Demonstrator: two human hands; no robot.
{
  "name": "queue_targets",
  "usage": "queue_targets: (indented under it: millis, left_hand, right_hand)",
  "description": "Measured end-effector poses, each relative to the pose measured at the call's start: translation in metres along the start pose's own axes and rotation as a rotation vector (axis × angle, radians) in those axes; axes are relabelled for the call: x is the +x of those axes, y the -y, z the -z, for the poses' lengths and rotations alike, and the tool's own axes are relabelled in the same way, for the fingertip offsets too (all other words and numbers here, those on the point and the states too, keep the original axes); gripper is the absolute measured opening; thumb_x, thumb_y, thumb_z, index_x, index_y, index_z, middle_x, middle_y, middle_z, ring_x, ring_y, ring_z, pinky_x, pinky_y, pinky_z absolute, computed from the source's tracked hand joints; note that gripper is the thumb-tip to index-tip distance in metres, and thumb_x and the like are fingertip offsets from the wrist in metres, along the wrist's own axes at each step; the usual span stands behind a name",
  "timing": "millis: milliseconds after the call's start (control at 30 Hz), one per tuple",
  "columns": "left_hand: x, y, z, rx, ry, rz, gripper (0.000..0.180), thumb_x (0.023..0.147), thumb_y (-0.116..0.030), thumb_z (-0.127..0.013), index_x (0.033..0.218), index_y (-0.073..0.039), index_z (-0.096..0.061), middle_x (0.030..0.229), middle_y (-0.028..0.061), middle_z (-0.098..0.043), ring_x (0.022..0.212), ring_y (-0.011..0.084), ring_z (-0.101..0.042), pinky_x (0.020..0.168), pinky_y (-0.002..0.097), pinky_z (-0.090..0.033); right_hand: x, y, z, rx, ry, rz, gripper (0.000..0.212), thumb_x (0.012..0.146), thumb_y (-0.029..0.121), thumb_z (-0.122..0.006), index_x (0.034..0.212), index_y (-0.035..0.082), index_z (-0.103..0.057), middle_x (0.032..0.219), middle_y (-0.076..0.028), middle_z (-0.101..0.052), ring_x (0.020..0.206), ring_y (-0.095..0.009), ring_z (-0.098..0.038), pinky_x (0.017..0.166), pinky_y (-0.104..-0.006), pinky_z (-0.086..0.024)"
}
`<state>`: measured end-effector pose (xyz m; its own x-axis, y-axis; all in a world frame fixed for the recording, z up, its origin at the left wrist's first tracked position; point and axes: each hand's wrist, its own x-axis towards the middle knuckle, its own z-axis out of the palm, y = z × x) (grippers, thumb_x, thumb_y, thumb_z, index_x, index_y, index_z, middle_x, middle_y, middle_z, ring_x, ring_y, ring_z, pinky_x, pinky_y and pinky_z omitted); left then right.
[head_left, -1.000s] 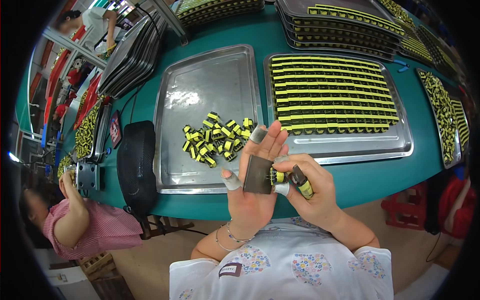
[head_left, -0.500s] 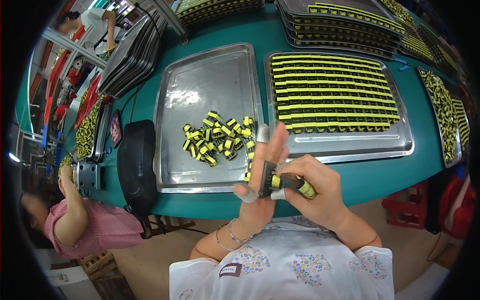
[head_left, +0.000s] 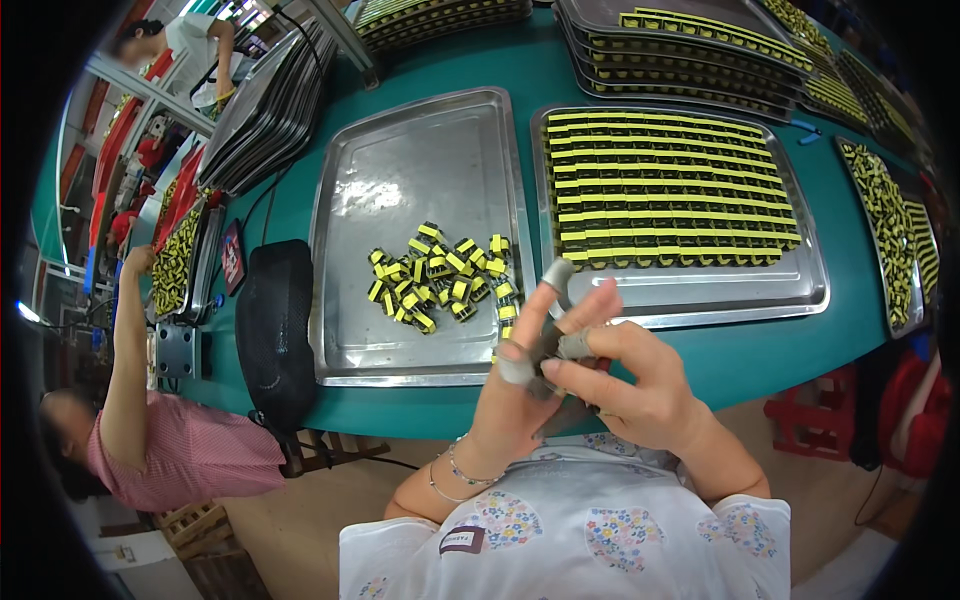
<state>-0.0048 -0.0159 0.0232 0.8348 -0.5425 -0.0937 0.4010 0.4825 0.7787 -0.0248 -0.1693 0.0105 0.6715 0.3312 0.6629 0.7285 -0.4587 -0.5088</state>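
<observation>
My left hand [head_left: 515,400], a wrapped fingertip raised, has its thumb closed against a small dark part [head_left: 545,345] that is blurred by motion. From the right, my right hand [head_left: 645,380] meets it, thumb and index pinched near the part; what they hold is hidden. In the left metal tray [head_left: 370,130] lies a loose heap of black-and-yellow coil-like components [head_left: 430,280], with a short line of them along the tray's right side. Neat rows of the same components [head_left: 670,190] fill most of the right metal tray [head_left: 700,300], just beyond my hands.
A black case [head_left: 275,330] lies left of the trays. Stacked loaded trays [head_left: 680,60] stand at the back, and a stack of trays [head_left: 265,110] leans at the back left. Another filled tray [head_left: 880,230] is at the right. A person in pink [head_left: 190,450] works at the left.
My right fingers have closed in on my left hand, and the black-and-yellow component seen between them is now hidden. My left fingers have tilted right. The co-worker's arm has stretched toward a parts tray.
</observation>
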Motion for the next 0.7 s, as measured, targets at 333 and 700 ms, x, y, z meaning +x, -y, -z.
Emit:
queue_targets:
  millis: [333, 700]
  left_hand:
    - [-0.011, 0.014, 0.021, 0.609, -0.014, -0.242, 0.061, 0.101, -0.044, -0.039, 0.142, 0.000, -0.031, 0.112, 0.0220, -0.064, 0.094, 0.0185, -0.064, 0.079, 0.0278, -0.050]
    - [-0.027, -0.035, 0.059, 1.561, -0.277, -0.202, 0.048, 0.065, 0.008, -0.063, 0.112, 0.001, -0.056, 0.091, 0.0073, -0.068, 0.065, 0.0132, -0.056, 0.062, 0.0247, -0.046]
  right_hand:
    - [-0.017, 0.006, -0.004, 0.044, -0.110, 0.069, 0.032, 0.063, 0.003, -0.070, 0.095, 0.004, -0.070, 0.090, -0.007, -0.059, 0.075, -0.021, -0.059, 0.060, -0.0314, -0.048]
    - [-0.053, -0.041, 0.090, -0.272, -0.544, -0.486, 0.038, 0.074, -0.016, -0.055, 0.108, 0.001, -0.057, 0.101, -0.006, -0.061, 0.094, -0.016, -0.059, 0.087, -0.0290, -0.046]
